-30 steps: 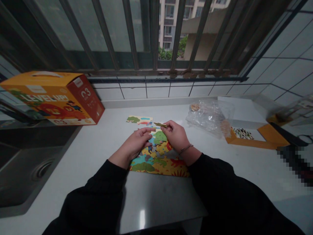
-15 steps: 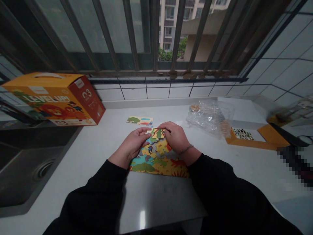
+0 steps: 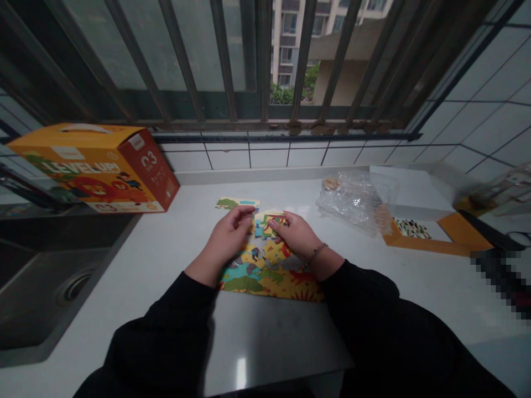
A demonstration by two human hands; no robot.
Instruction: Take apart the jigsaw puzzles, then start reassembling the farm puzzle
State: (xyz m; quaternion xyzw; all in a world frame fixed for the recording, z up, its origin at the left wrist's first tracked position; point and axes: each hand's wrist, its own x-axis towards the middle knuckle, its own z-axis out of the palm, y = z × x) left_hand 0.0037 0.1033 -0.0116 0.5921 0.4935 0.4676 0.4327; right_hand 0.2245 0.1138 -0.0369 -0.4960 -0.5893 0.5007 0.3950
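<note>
A colourful jigsaw puzzle (image 3: 269,271) with animals, trees and water lies joined on the white counter. Above its far part, my right hand (image 3: 296,235) pinches a small joined group of puzzle pieces (image 3: 265,225) between thumb and fingers, showing yellow, green, blue and red. My left hand (image 3: 232,235) is at the puzzle's left side, its fingers loosely curled and apart from the thumb, with no held piece visible. Just beyond the hands lies another joined strip of pieces (image 3: 227,203) with a green tree, partly hidden by my left fingers.
An orange box (image 3: 91,171) with a handle stands at the left by the sink (image 3: 33,298). At the right are a crumpled clear plastic bag (image 3: 352,196) and an open orange-edged box (image 3: 435,249) with a patterned item inside. A barred window is behind.
My left hand has let go of the small group of pieces and drawn slightly back. My right thumb has moved over onto its face; the group is tilted differently.
</note>
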